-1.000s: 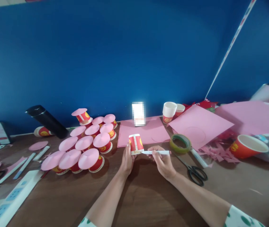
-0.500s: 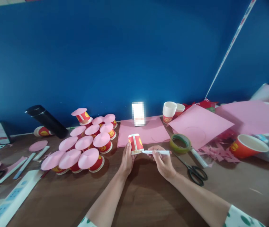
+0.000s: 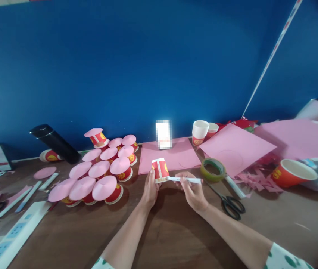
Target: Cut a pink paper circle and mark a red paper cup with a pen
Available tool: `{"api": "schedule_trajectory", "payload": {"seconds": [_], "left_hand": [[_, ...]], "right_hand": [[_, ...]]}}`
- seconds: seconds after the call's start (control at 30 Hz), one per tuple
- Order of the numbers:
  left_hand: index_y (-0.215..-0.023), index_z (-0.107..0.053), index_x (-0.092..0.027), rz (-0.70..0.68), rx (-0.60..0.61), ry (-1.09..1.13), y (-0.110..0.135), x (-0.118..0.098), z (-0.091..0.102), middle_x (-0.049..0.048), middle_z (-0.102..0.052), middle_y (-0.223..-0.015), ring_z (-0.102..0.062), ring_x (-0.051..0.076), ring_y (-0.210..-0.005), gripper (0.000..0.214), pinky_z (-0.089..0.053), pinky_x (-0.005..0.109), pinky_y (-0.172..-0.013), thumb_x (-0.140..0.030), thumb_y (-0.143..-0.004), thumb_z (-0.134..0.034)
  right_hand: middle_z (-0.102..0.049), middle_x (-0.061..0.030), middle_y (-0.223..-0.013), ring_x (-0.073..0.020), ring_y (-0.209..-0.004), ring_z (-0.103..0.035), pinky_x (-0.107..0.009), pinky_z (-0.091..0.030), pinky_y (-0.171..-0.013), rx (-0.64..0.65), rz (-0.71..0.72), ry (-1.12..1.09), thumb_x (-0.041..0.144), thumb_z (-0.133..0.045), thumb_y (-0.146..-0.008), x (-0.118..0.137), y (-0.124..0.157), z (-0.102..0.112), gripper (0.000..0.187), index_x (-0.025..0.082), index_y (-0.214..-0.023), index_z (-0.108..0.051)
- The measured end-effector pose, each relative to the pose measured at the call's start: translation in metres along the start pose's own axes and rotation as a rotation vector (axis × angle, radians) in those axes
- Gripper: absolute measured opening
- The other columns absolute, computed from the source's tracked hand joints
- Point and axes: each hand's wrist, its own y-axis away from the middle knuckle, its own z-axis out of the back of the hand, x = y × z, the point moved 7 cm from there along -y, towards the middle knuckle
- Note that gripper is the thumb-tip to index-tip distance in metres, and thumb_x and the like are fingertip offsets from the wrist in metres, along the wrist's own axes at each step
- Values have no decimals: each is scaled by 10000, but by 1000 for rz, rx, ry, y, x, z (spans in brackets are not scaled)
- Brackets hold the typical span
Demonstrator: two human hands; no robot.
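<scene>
When looking down from the head camera: clasps a red paper cup (image 3: 160,169) in the left hand (image 3: 151,188), mouth downward, fingers curled shut round its near wall and thumb pressed to its left side, seemingly to stop it turning or sliding. Cannot tell whether its rim rests on the table (image 3: 175,231) or hangs just clear. Pinches a white pen (image 3: 184,180) in the right hand (image 3: 192,192), fingers closed on the barrel. Lays it almost level, tip pointing left and touching the cup's lower rim, right beside the left fingertips. Held low and flat, likely so as to reach that bottom band. Just past both sets of fingertips, a pink sheet (image 3: 172,155), spread flat. Right of the right fingers, near, a tape roll (image 3: 213,169); beside the right wrist, scissors (image 3: 228,203). Left of the left fingers, apart, a cluster of pink-topped cups (image 3: 100,175), parked clear of both hands.
</scene>
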Motion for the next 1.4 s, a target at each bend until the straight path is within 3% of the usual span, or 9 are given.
{"api": "schedule_trajectory", "payload": {"seconds": [0.3, 0.5, 1.07, 1.4], "left_hand": [[-834, -552, -173, 9, -15, -29, 0, 1, 2, 18, -588, -748, -530, 130, -658, 337, -429, 267, -664, -502, -795, -489], [-910, -565, -179, 18, -6, -49, 1, 0, -1, 36, -601, -837, -544, 136, -710, 349, -424, 253, -661, -499, -809, -469], [-900, -562, -177, 9, -8, -63, 2, -1, -1, 47, -614, -847, -560, 143, -706, 347, -441, 261, -648, -500, -806, -474], [-864, -556, -188, 19, -24, -70, 2, 1, 2, 9, -600, -782, -534, 123, -654, 333, -412, 250, -627, -507, -794, -489]], "right_hand": [[-635, -32, -711, -137, -643, -578, -226, -451, -548, -5, 12, 15, 325, -497, -873, 4, 1, 1, 174, 179, -874, -592], [-627, -39, -728, -139, -661, -566, -236, -457, -564, 3, 14, -25, 325, -490, -878, 0, 0, 0, 181, 176, -902, -589], [-630, -41, -734, -137, -653, -561, -235, -454, -559, 5, 20, -38, 332, -502, -871, 6, 0, -1, 190, 176, -905, -604], [-636, -40, -734, -139, -641, -565, -236, -448, -540, -7, 27, -16, 348, -500, -869, 8, -1, -1, 206, 174, -897, -607]]}}
